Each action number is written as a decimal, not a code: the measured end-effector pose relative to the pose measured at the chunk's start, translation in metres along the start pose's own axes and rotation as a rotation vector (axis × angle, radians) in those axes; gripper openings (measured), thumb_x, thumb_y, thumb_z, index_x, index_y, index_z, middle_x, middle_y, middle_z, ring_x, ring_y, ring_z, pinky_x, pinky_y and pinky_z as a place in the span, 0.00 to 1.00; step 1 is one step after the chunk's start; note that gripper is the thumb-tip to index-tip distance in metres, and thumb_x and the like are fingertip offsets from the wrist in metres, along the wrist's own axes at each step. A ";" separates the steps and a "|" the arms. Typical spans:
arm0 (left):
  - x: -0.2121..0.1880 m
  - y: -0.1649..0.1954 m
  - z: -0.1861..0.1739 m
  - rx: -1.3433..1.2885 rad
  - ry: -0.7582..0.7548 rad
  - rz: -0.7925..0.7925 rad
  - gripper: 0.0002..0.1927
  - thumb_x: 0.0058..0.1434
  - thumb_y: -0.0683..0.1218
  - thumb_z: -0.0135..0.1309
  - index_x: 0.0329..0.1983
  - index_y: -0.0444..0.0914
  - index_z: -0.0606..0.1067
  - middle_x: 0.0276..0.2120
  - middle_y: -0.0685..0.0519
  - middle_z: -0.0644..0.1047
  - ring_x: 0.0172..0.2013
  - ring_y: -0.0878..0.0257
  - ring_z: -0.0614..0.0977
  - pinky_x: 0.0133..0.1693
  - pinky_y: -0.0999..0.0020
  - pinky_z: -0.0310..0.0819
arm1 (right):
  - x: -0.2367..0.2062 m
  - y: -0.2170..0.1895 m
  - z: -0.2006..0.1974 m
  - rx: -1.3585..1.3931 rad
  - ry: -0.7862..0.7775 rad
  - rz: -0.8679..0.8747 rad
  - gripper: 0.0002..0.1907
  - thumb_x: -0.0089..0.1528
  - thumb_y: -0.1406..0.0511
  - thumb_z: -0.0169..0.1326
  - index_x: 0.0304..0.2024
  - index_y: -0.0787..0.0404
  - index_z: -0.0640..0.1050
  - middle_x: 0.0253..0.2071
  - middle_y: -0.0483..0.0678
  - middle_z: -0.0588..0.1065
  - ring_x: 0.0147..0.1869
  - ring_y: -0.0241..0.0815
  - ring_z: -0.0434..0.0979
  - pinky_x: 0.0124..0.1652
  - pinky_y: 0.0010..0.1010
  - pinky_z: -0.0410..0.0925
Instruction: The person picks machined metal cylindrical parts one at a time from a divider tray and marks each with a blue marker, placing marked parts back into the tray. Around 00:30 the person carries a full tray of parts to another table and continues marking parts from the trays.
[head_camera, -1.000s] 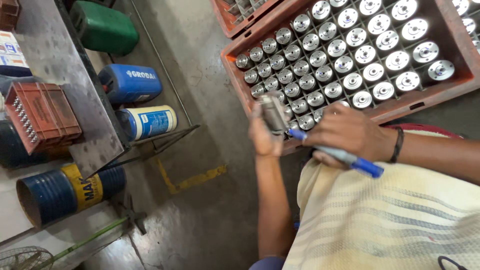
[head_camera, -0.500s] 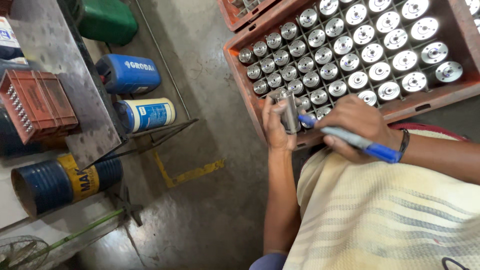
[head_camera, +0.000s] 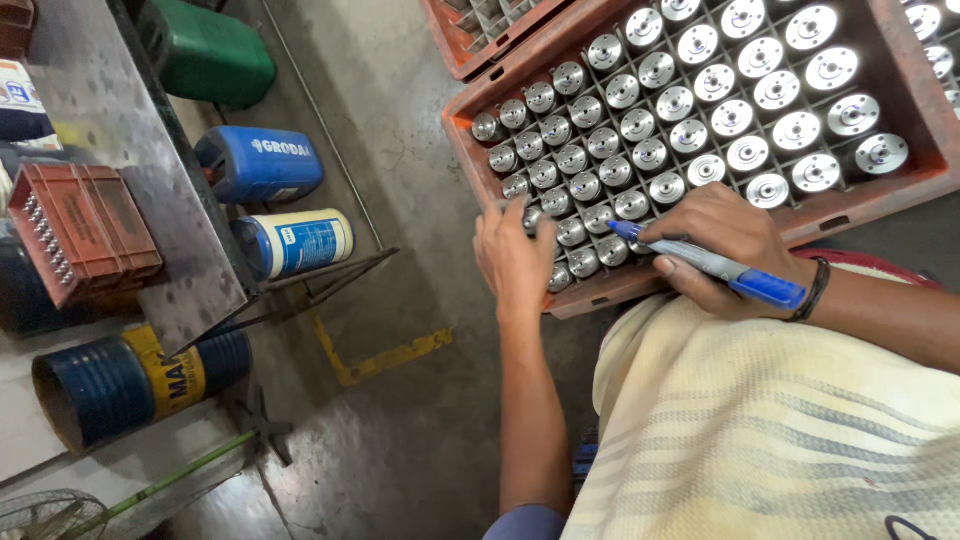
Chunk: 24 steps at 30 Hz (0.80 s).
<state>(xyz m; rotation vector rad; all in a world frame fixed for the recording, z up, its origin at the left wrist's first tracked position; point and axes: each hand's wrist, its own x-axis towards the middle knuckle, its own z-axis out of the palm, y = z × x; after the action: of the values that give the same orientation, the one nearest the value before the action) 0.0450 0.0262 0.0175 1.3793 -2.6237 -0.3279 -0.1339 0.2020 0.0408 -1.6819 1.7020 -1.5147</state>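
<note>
- Far left of frame: grey metal tabletop (head_camera: 120, 130), small red-brown crate (head_camera: 85, 235) on it, rows of tiny parts showing along the crate's left side.
- Lower left: blue drum with yellow band (head_camera: 140, 385) lying on its side, open end facing the lower left corner.
- Upper left, on the concrete floor (head_camera: 400, 420): green can (head_camera: 215, 55); below it a blue jerrycan (head_camera: 265, 165), then a white-and-blue can (head_camera: 300, 243), all lying down. Yellow painted mark (head_camera: 385, 355) on floor under them.
- Centre: left hand (head_camera: 515, 255) at near-left corner of the big red crate (head_camera: 900, 70), fingers (head_camera: 515, 212) spread and laid over the tops of the corner cylinders, touching them; cannot tell if it grips one.
- Metal cylinders (head_camera: 690, 100): shiny silver, round flat tops with a small centre boss, standing upright, one per cell in a divider grid, filling the crate from centre to upper right of frame. Near row just under both hands.
- Centre right: right hand (head_camera: 720, 245) holds blue marker (head_camera: 715, 267), fingers pinching the barrel, tip pointing left toward the near-row cylinders, just beside the left hand. Dark band on that wrist.
- Lower right: cream striped shirt (head_camera: 770, 430) fills the corner.
- Top centre: second red crate (head_camera: 480, 30), partly cut off.
</note>
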 end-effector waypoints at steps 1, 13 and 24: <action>0.004 0.003 0.008 0.045 0.011 0.007 0.24 0.47 0.55 0.67 0.44 0.38 0.82 0.45 0.46 0.78 0.50 0.48 0.77 0.50 0.48 0.69 | -0.001 0.001 0.000 0.000 0.002 0.005 0.12 0.56 0.70 0.58 0.43 0.64 0.78 0.35 0.51 0.77 0.37 0.49 0.75 0.41 0.39 0.67; 0.003 -0.007 0.012 -1.818 -0.238 -0.328 0.22 0.64 0.53 0.53 0.54 0.33 0.76 0.35 0.55 0.77 0.34 0.66 0.79 0.36 0.69 0.75 | 0.011 -0.003 0.005 -0.037 -0.111 -0.265 0.11 0.56 0.65 0.60 0.40 0.61 0.78 0.30 0.48 0.75 0.33 0.46 0.75 0.39 0.41 0.67; -0.019 0.028 0.053 -1.758 -0.212 -0.448 0.18 0.73 0.54 0.42 0.52 0.36 0.73 0.36 0.54 0.77 0.30 0.67 0.77 0.32 0.70 0.72 | 0.000 0.003 0.005 0.005 -0.039 -0.172 0.09 0.58 0.67 0.58 0.40 0.62 0.78 0.32 0.49 0.77 0.32 0.46 0.74 0.37 0.39 0.65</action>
<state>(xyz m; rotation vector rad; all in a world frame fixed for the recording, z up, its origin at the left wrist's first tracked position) 0.0211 0.0634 -0.0268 1.0132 -0.9840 -2.1063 -0.1314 0.1986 0.0367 -1.8844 1.5683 -1.5469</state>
